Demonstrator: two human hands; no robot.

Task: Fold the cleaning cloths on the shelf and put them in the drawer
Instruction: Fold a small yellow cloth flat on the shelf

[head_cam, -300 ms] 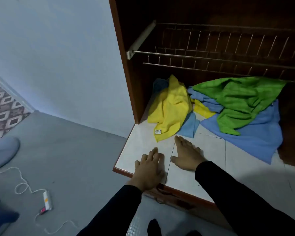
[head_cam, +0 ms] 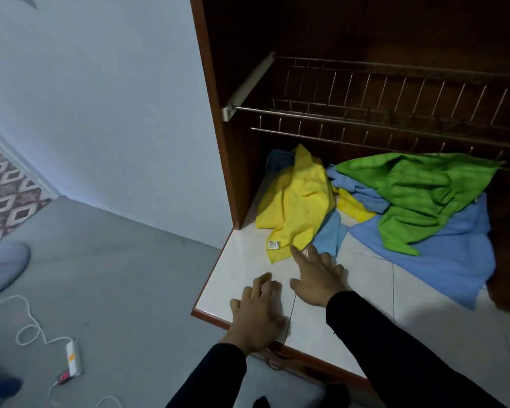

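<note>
Yellow cloth tag print seemingly illegible

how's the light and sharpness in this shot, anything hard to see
Head view: dim, bluish light; the cabinet interior behind the wire rack is nearly black; the yellow cloth and green cloth read clearly; wide-angle bending at the edges; slightly soft at both hands.
</note>
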